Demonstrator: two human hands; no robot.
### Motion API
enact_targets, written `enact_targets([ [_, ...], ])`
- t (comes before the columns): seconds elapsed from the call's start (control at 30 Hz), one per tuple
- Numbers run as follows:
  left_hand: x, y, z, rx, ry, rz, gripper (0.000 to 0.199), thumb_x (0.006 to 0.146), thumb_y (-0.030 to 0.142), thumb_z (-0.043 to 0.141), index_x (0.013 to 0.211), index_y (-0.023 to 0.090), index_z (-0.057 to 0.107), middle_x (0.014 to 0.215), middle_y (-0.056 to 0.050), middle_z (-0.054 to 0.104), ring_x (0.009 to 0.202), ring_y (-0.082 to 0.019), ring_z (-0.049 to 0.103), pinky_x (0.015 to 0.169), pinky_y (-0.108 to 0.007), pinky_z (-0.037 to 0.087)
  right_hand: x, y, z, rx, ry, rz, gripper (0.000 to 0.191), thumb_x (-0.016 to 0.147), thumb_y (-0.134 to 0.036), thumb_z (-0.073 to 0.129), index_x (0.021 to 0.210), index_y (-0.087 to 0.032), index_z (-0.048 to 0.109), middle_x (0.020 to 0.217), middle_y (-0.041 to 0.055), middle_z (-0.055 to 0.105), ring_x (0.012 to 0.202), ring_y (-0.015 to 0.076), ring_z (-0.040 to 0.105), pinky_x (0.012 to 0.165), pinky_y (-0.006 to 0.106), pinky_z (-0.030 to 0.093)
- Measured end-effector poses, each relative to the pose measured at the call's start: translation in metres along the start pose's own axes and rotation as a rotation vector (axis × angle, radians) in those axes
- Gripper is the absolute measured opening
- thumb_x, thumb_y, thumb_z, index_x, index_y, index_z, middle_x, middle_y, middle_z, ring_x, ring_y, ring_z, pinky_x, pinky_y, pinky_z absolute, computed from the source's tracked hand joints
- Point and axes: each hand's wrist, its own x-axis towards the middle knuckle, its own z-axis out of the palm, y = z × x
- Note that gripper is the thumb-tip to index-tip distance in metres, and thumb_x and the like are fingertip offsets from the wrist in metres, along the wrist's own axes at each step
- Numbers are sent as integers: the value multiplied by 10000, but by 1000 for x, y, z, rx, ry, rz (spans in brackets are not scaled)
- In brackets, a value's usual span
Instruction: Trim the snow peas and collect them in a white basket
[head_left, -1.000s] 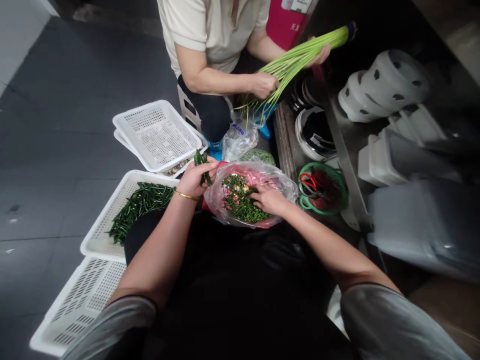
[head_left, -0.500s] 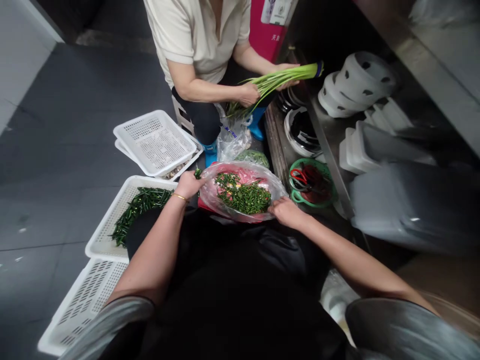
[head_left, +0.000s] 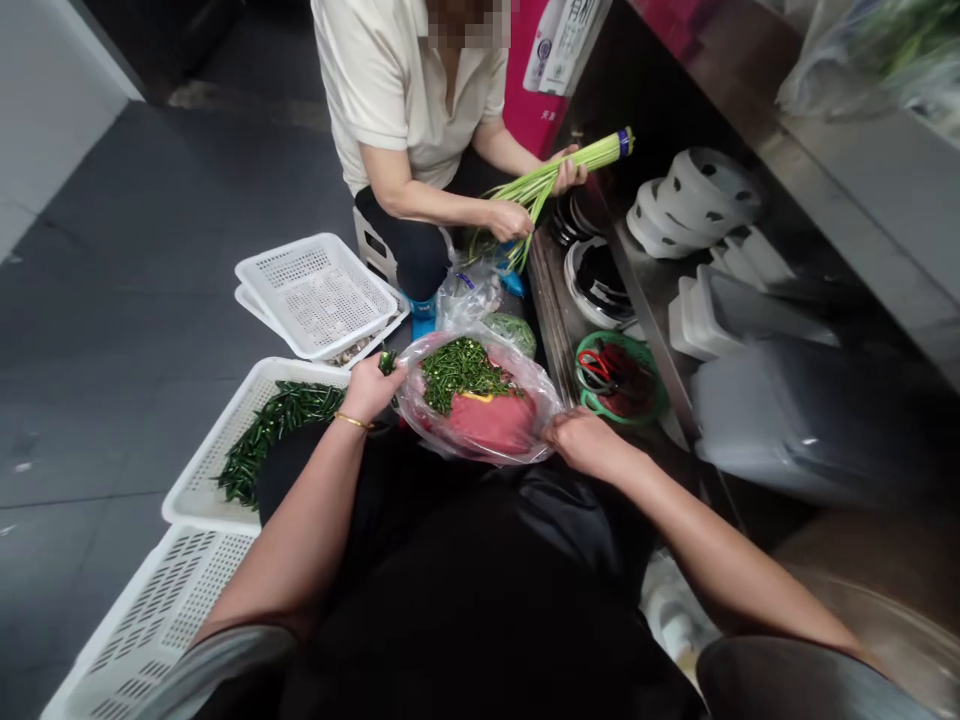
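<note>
A clear plastic bag point(head_left: 546, 392) stands open in front of my lap, its rim stretched between my two hands. My left hand point(head_left: 370, 388) is closed on the left rim, with a green chili pepper point(head_left: 387, 362) also held at the fingers. On the opposite side my right hand point(head_left: 589, 442) grips the right rim. Inside the bag, a heap of thin green stems point(head_left: 459, 372) lies toward the far left. A smooth red surface point(head_left: 495, 425) fills the near part; I cannot tell whether it is inside or beneath the plastic.
Dark green chilies point(head_left: 247, 455) lie in a white basket point(head_left: 191, 505) at my left, near another white basket point(head_left: 161, 610) and stacked trays point(head_left: 319, 345). Opposite, a person point(head_left: 420, 110) holds long green stalks point(head_left: 559, 175). A green colander point(head_left: 651, 400) with red-handled scissors point(head_left: 596, 365) stands right.
The stems have shifted from the near part of the bag to its far left, and more red shows in front. Both hands have kept hold of the rim while the bag tilted.
</note>
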Motion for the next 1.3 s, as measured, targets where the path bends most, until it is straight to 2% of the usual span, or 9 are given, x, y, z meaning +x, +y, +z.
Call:
enact_targets([
  [0.27, -1, 4, -5, -107, 6, 42, 170, 636, 323, 624, 662, 163, 571, 615, -2, 579, 597, -151, 521, 607, -279, 426, -11, 5, -27, 15, 11, 130, 234, 903, -169, 441, 890, -142, 674, 841, 123, 658, 793, 217, 625, 713, 308, 357],
  [0.57, -3, 6, -1, -188, -95, 44, 244, 661, 377, 649, 704, 151, 566, 596, 27, 518, 548, -110, 456, 537, -241, 386, -17, 15, -16, 231, -36, 136, 177, 865, -246, 541, 964, -176, 671, 895, 92, 660, 817, 212, 641, 757, 294, 437],
  [0.67, -4, 9, -2, -198, -143, 51, 248, 673, 377, 654, 711, 149, 565, 593, 34, 501, 543, -102, 437, 534, -235, 375, -19, 17, -19, 455, 165, 68, 366, 863, -396, 563, 1189, -231, 580, 1134, 85, 600, 969, 210, 617, 832, 293, 466],
  [0.77, -6, 13, -6, -217, -219, 42, 275, 676, 399, 668, 726, 150, 564, 591, 36, 492, 535, -99, 427, 528, -234, 370, -4, 24, -14, 434, 424, 259, 666, 839, -497, 567, 1392, -180, 377, 1344, 151, 458, 1199, 274, 491, 956, 365, 432],
  [0.87, -11, 14, -13, -223, -293, 54, 303, 677, 427, 672, 738, 150, 567, 618, 27, 512, 554, -106, 446, 546, -237, 387, 26, 37, 4, 331, 295, 497, 796, 798, -503, 609, 1412, -84, 324, 1307, 237, 483, 1165, 343, 511, 911, 417, 448],
  [0.97, -17, 10, -20, -175, -324, 80, 307, 691, 439, 662, 740, 147, 581, 657, 13, 541, 600, -117, 475, 593, -246, 409, 50, 48, 21, 405, 145, 564, 498, 842, -370, 557, 1268, -116, 511, 1029, 177, 656, 929, 303, 630, 772, 372, 480],
  [1.07, -25, 4, -27, -130, -328, 60, 304, 697, 441, 660, 712, 147, 582, 658, 11, 544, 612, -118, 476, 610, -250, 413, 51, 50, 22, 648, 465, 480, 302, 855, -292, 507, 1109, -162, 606, 821, 70, 672, 746, 208, 625, 693, 291, 466],
  [1.17, -31, 4, -30, -160, -306, 5, 295, 678, 422, 682, 700, 150, 570, 630, 19, 519, 584, -108, 456, 575, -241, 397, 42, 40, 5, 966, 793, 330, 321, 859, -362, 516, 1111, -179, 594, 749, 13, 625, 623, 148, 560, 597, 246, 443],
  [1.3, -34, 17, -23, -329, -290, -101, 297, 674, 404, 693, 758, 165, 539, 545, 51, 448, 486, -89, 402, 489, -230, 351, 45, 3, -18, 1244, 794, 119, 332, 866, -376, 529, 1136, -192, 585, 927, 50, 646, 739, 158, 591, 662, 264, 472],
])
